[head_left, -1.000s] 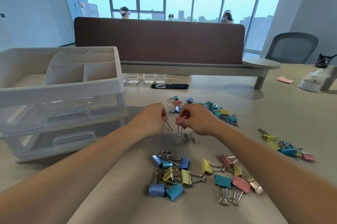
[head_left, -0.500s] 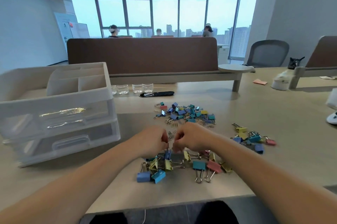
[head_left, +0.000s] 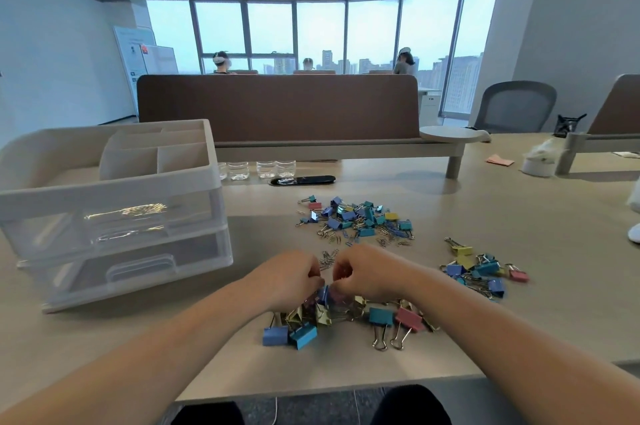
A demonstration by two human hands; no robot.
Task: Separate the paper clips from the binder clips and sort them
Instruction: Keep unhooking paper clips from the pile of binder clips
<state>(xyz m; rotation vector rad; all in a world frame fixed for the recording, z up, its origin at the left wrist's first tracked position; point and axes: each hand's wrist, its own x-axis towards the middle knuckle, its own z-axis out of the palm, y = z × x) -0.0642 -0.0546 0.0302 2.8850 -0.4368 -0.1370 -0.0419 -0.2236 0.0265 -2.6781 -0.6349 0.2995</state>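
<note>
1. A white drawer organizer [head_left: 114,217] stands at the left of the table [head_left: 519,217]. It has two clear drawers, both closed, and an open top tray split into compartments.
2. Four small clear cups [head_left: 266,169] stand in a row behind it. The leftmost is partly hidden by the organizer's corner.
3. One flat black object [head_left: 302,180] lies just beside the cups.
4. The left hand [head_left: 291,277] hovers over the near pile with its fingers curled inward. I cannot tell whether they pinch anything.
5. A small cluster of paper clips [head_left: 327,257] lies on the table just beyond the gap between the two hands. The clips are too tangled to count.
6. The far pile [head_left: 356,220] sits mid-table, with binder clips and paper clips mixed. It is mostly blue and teal, with one pink and one yellow showing.
7. The near pile [head_left: 346,317] lies under and in front of the hands and is all binder clips. It shows three blue, one teal, one pink and several yellow. The hands hide the rest.
8. The right hand [head_left: 367,274] is close to the left, fingertips almost touching it and fingers curled. A hint of pink shows at the fingertips, but I cannot tell what it is.
9. The right pile [head_left: 485,272] lies well apart from the others. It holds two yellow, two blue, one teal and one pink binder clip, with paper clips among them.
10. One pink note [head_left: 500,160] lies at the far right.
</note>
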